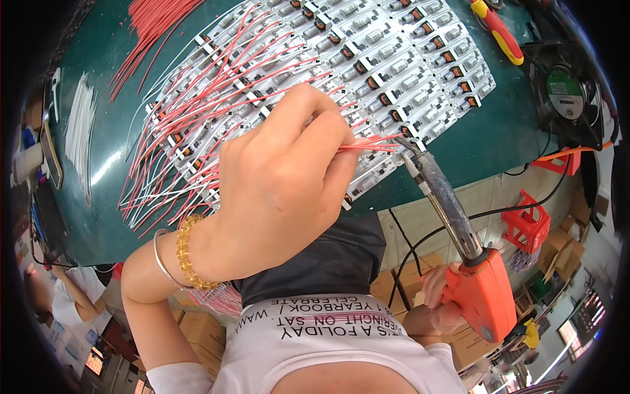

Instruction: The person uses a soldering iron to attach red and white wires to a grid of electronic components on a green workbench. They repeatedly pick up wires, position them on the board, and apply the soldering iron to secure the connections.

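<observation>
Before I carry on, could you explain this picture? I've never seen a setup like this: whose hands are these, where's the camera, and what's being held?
There is no robot here, just a person's two bare hands. The single picture comes from a wide fisheye camera on their head, looking down, so straight edges bend near the rim.

The left hand pinches thin red wires between its fingers. The right hand holds an orange-handled tool, apparently a soldering gun. Its tip is close to the wire ends; I can't tell whether they touch.

On the green table lie rows of white circuit boards, loose white wires and a red wire bundle.
</observation>
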Demonstrator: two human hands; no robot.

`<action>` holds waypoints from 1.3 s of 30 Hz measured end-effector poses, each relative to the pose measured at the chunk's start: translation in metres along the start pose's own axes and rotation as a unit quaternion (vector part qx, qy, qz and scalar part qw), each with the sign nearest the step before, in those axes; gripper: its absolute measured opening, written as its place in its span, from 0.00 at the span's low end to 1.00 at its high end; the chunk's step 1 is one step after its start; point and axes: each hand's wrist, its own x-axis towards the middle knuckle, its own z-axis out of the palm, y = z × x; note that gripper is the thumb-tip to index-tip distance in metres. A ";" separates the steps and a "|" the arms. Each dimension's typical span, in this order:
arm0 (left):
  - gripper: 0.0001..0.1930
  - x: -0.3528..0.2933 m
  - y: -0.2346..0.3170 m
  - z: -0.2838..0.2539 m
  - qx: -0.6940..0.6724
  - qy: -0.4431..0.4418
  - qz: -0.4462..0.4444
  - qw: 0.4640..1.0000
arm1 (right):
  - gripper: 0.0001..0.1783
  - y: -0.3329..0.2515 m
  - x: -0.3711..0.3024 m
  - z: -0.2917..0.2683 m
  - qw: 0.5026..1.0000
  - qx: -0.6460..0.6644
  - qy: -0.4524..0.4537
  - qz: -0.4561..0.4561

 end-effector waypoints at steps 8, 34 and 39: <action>0.06 0.003 0.002 -0.001 -0.013 -0.003 -0.011 1.000 | 0.45 0.008 0.012 0.007 0.994 0.033 -0.050 -0.095; 0.07 -0.003 0.010 0.004 0.006 -0.009 -0.005 1.000 | 0.26 0.001 -0.009 -0.007 0.998 -0.035 -0.013 0.040; 0.07 -0.004 0.009 0.005 0.005 0.003 -0.003 1.000 | 0.27 -0.008 -0.006 -0.019 0.991 -0.098 -0.084 0.042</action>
